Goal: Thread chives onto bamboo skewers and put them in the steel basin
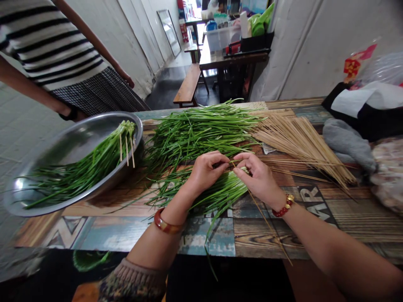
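Note:
My right hand [256,176] pinches a thin bamboo skewer [266,220], its tip up between the fingers and its long end slanting down past the table's front edge. Facing it, my left hand [209,172] is closed in a pinch at a green chive end by the skewer tip; the fingers partly hide it. Beneath both hands lies a small bunch of chives [233,186], pale ends to the right. Behind it spreads a larger pile of chives [195,130]. Many bamboo skewers [302,142] fan out to the right, several lying loose near my right hand.
A metal basin [78,134] at the left holds skewered chives [94,163]. At the right are a grey cloth [348,140] and a plastic bag [388,172]. A person in a striped top [53,42] stands beside the basin. A bench [187,86] stands beyond the table.

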`<state>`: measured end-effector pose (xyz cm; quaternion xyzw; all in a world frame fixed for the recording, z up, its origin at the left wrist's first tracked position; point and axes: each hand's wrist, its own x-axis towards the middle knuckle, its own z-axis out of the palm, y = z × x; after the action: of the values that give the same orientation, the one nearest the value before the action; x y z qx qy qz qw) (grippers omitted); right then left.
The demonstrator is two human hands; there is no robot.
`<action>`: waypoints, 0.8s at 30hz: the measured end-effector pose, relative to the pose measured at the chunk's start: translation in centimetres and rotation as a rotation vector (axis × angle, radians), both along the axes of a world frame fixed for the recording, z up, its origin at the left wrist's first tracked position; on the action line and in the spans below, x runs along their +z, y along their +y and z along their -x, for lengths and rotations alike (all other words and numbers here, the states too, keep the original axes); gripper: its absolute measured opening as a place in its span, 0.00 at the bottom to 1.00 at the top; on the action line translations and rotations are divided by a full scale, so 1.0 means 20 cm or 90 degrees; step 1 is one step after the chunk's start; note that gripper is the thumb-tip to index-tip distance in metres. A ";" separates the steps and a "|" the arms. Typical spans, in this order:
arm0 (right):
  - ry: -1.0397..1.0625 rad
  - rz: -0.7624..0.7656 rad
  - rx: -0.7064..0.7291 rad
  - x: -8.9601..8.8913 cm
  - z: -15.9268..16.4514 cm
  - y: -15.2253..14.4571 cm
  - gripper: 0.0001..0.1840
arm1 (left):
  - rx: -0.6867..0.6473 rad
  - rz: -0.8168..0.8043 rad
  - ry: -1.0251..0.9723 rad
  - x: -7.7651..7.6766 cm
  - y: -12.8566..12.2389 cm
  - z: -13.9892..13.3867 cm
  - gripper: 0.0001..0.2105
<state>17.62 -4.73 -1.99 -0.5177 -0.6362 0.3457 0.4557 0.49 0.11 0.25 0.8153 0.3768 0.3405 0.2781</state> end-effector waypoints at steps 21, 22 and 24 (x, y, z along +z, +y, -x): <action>-0.053 0.016 -0.033 -0.05 -0.01 0.02 0.10 | 0.159 -0.026 0.068 -0.08 0.08 0.07 0.08; -0.057 0.017 -0.037 -0.05 -0.01 0.02 0.09 | 0.140 -0.038 0.100 -0.09 0.08 0.07 0.09; -0.059 0.018 -0.037 -0.05 -0.01 0.02 0.09 | 0.111 -0.069 0.181 -0.10 0.08 0.07 0.10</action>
<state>17.77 -4.30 -2.98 -0.5579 -0.6361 0.3173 0.4283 -0.84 1.62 -1.72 0.8331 0.4628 0.2646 0.1474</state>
